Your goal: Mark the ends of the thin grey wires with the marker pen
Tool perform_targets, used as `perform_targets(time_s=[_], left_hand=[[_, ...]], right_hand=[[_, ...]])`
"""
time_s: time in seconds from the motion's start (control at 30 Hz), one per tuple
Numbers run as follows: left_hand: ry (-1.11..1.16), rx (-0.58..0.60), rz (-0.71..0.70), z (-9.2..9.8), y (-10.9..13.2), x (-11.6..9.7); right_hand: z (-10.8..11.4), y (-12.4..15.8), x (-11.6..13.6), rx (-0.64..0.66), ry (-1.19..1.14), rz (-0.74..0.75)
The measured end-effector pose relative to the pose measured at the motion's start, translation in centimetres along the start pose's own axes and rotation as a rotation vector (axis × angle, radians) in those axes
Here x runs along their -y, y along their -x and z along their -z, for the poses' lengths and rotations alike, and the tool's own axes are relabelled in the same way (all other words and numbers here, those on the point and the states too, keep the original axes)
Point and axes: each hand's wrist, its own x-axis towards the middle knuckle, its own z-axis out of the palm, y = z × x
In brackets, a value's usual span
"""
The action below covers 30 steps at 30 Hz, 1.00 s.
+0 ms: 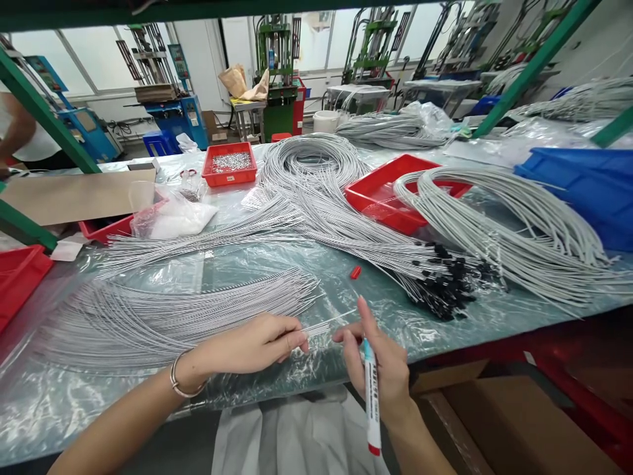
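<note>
My left hand (257,343) is closed in a pinch on the ends of a few thin white wires (324,323) drawn from the fanned bundle of white wires (163,316) on the plastic-covered bench. My right hand (378,366) is closed round a white marker pen (370,396) with a blue tip and red end; its index finger points up and its thumb touches the wire ends. A small red pen cap (355,272) lies on the bench just beyond my hands.
Grey cable bundles with black connectors (445,284) lie to the right. Red trays (230,163) (386,191), a blue bin (583,185), a plastic bag (173,214) and cardboard (74,194) stand further back. Another person's arm (20,132) is at far left. Cardboard boxes (504,422) sit below right.
</note>
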Motion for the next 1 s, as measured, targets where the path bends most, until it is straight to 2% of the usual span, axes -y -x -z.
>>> perform_targets(time_s=[0.1, 0.17, 0.27, 0.43, 0.53, 0.7, 0.8, 1.0], left_hand=[[0.001, -0.012, -0.026, 0.0, 0.1, -0.1], [0.002, -0.025, -0.043, 0.0, 0.1, -0.2], [-0.002, -0.029, -0.070, -0.1, 0.1, -0.3], [0.004, 0.053, -0.111, -0.5, -0.2, 0.1], [0.043, 0.108, -0.074, -0.8, -0.4, 0.4], [0.069, 0.036, -0.051, -1.1, -0.5, 0.5], [0.113, 0.040, -0.010, -1.2, -0.5, 0.4], [0.094, -0.014, -0.013, -1.3, -0.4, 0.2]], right_hand=[[0.0, 0.0, 0.3, 0.118, -0.051, 0.024], [-0.1, 0.1, 0.4, 0.138, -0.102, -0.004], [0.0, 0.1, 0.2, 0.136, -0.196, -0.154], [0.2, -0.4, 0.1, 0.422, -0.419, -0.425], [0.0, -0.4, 0.1, 0.476, -0.490, -0.542], [-0.1, -0.2, -0.2, 0.491, -0.546, -0.542], [0.0, -0.1, -0.4, 0.509, -0.566, -0.525], [0.2, -0.2, -0.4, 0.523, -0.544, -0.526]])
